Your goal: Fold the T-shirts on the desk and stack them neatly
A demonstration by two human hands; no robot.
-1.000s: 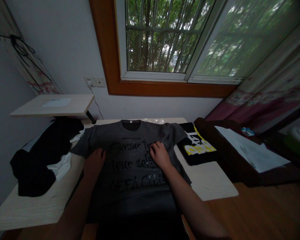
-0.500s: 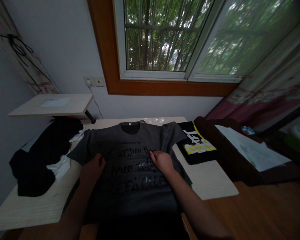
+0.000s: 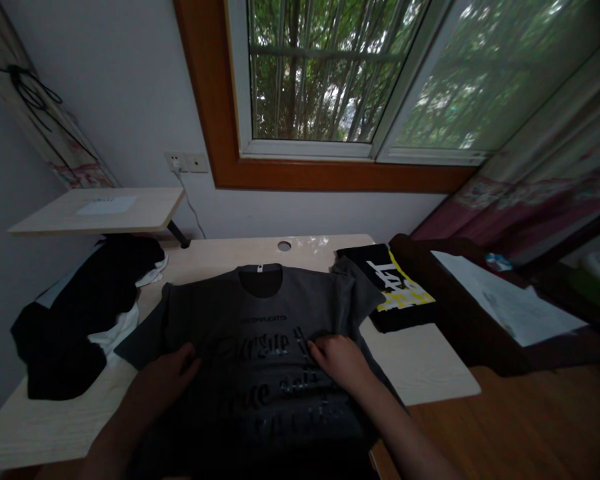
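Note:
A dark grey T-shirt [image 3: 265, 307] with glossy black lettering lies spread on the desk, its neckline towards the window and its lower part over the near edge. My left hand [image 3: 173, 373] pinches the shirt's cloth left of the lettering, fingers closed. On the other side, my right hand [image 3: 337, 357] is closed on the cloth beside the top line of print. The shirt's right sleeve overlaps a folded black T-shirt [image 3: 400, 313] with white and yellow print. The lower hem is lost in shadow.
Dark and white clothes [image 3: 75, 320] are heaped at the left of the desk [image 3: 430, 367], under a raised shelf [image 3: 100, 213] holding a paper. A brown piece of furniture [image 3: 460, 320] with a large white sheet [image 3: 510, 300] stands at the right. A window is behind.
Both hands have drawn the grey T-shirt towards me. Its neckline has come away from the back of the desk, uncovering the round cable hole.

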